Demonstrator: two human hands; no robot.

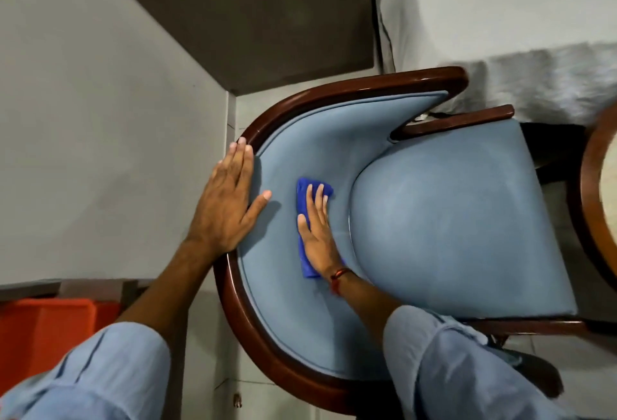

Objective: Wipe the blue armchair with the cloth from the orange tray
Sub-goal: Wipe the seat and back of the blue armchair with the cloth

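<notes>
Blue armchair (434, 219) mid-wipe: the right hand (317, 229), flat and open, presses the blue cloth (305, 196) against the inner backrest while the left hand (227, 199), fingers spread, braces the wooden rim. Seat apparently awaits; orange tray (46, 329) sits lower left.

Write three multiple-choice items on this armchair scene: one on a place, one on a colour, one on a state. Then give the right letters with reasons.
1. Where does the cloth lie?
A. on the inner backrest padding
B. in the orange tray
C. on the floor

2. What colour is the tray at the lower left?
A. green
B. orange
C. white

3. How is the left hand set?
A. clenched in a fist
B. gripping the cloth
C. flat and open on the chair's rim

Answers:
1 A: the right hand presses it flat against the blue armchair backrest.
2 B: its walls show bright orange.
3 C: its fingers lie spread along the wooden rim, holding nothing.
</notes>
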